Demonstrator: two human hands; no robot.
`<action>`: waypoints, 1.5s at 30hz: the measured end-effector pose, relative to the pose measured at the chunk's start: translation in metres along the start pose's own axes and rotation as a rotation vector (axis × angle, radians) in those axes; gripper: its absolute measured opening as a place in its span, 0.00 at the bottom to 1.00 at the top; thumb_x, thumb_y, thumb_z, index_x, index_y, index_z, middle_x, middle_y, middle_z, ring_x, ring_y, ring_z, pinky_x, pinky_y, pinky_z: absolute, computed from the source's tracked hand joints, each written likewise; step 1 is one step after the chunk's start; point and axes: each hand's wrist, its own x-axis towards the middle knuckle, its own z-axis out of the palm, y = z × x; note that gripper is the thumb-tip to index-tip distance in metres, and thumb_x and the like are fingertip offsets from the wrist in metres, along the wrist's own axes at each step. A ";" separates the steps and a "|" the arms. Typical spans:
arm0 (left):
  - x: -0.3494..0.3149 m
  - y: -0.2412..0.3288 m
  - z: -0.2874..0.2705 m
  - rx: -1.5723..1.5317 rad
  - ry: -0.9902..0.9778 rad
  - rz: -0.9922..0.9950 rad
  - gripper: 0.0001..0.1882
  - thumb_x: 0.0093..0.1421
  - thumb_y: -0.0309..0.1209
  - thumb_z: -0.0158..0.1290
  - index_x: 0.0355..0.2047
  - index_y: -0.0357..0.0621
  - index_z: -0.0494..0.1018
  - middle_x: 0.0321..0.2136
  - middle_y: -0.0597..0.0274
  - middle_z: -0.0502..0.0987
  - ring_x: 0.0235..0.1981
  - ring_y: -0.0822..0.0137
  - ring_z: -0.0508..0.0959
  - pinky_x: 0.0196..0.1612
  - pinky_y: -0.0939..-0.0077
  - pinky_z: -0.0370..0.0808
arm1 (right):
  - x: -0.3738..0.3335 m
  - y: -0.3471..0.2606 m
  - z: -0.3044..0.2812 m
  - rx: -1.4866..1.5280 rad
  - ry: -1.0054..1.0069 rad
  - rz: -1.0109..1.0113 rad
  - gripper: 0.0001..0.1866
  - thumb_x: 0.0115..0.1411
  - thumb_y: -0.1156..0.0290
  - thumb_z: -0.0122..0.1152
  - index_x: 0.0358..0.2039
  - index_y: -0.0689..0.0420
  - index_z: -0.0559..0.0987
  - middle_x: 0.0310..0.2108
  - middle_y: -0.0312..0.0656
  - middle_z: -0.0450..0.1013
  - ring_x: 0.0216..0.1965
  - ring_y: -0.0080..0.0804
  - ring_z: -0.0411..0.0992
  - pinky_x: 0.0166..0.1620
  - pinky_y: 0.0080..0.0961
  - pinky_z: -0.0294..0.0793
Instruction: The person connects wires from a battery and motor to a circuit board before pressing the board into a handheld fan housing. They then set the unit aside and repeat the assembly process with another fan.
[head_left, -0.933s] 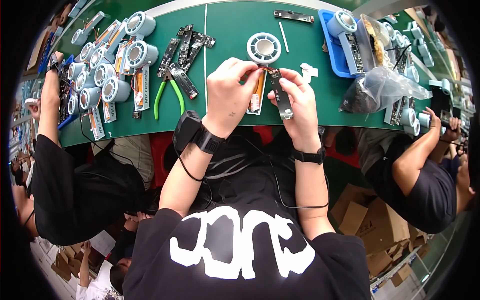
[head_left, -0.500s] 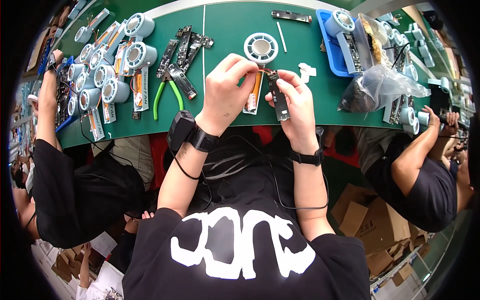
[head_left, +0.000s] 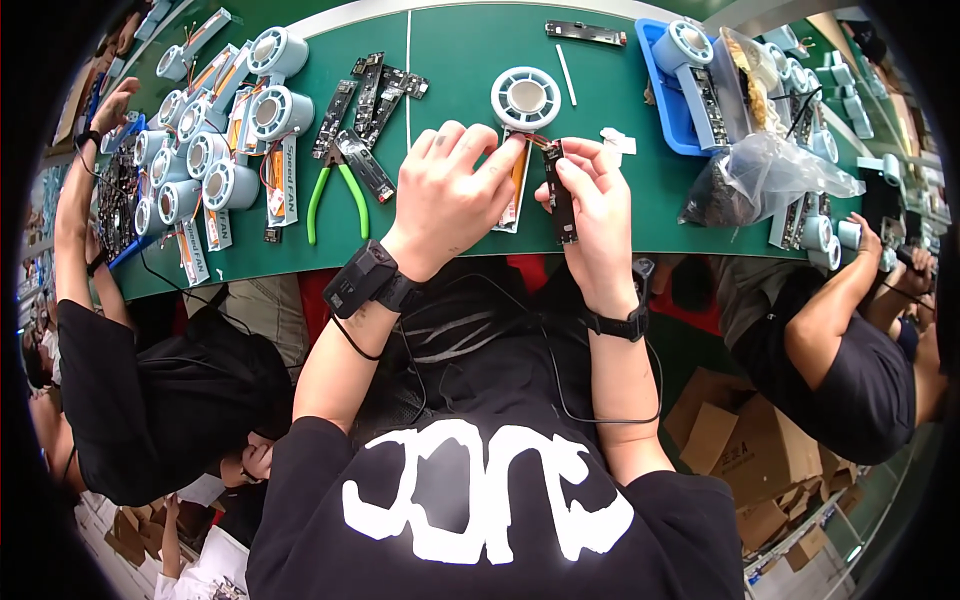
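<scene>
My left hand [head_left: 447, 196] rests on the green table [head_left: 450, 60], its fingers pressing on a flat orange and white battery pack [head_left: 513, 195]. My right hand [head_left: 598, 200] pinches a narrow dark circuit board [head_left: 561, 194], held upright just to the right of the pack. Thin wires run from the board's top toward the pack. A round white fan housing [head_left: 526, 98] lies just beyond both hands.
Green-handled pliers [head_left: 336, 192] and several dark circuit boards [head_left: 366, 110] lie to the left. Finished white fans [head_left: 218, 150] crowd the far left. A blue tray [head_left: 680, 90] and a clear plastic bag [head_left: 770, 175] sit right. Other people work on both sides.
My left hand has slid slightly right over the battery pack. The right hand keeps the circuit board, shifted a little closer to the pack.
</scene>
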 end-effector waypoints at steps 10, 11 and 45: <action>0.002 -0.006 -0.007 -0.166 -0.114 -0.094 0.17 0.54 0.24 0.59 0.46 0.43 0.79 0.34 0.60 0.75 0.35 0.59 0.77 0.38 0.66 0.76 | -0.005 0.015 0.022 -0.667 0.081 -0.424 0.16 0.62 0.82 0.64 0.50 0.62 0.80 0.39 0.36 0.77 0.30 0.15 0.72 0.32 0.15 0.72; -0.001 -0.007 -0.006 -0.277 -0.081 -0.131 0.15 0.56 0.24 0.59 0.45 0.41 0.78 0.34 0.59 0.76 0.35 0.60 0.79 0.38 0.66 0.77 | -0.006 0.015 0.024 -0.672 0.078 -0.427 0.16 0.62 0.82 0.64 0.50 0.62 0.80 0.39 0.36 0.77 0.30 0.15 0.72 0.32 0.15 0.72; -0.050 -0.026 -0.037 -1.190 -0.045 -0.679 0.18 0.59 0.17 0.54 0.51 0.33 0.75 0.33 0.50 0.84 0.33 0.64 0.86 0.39 0.75 0.84 | -0.007 0.039 0.101 -0.832 0.351 -0.429 0.15 0.57 0.71 0.70 0.39 0.66 0.75 0.34 0.48 0.72 0.35 0.41 0.73 0.39 0.37 0.73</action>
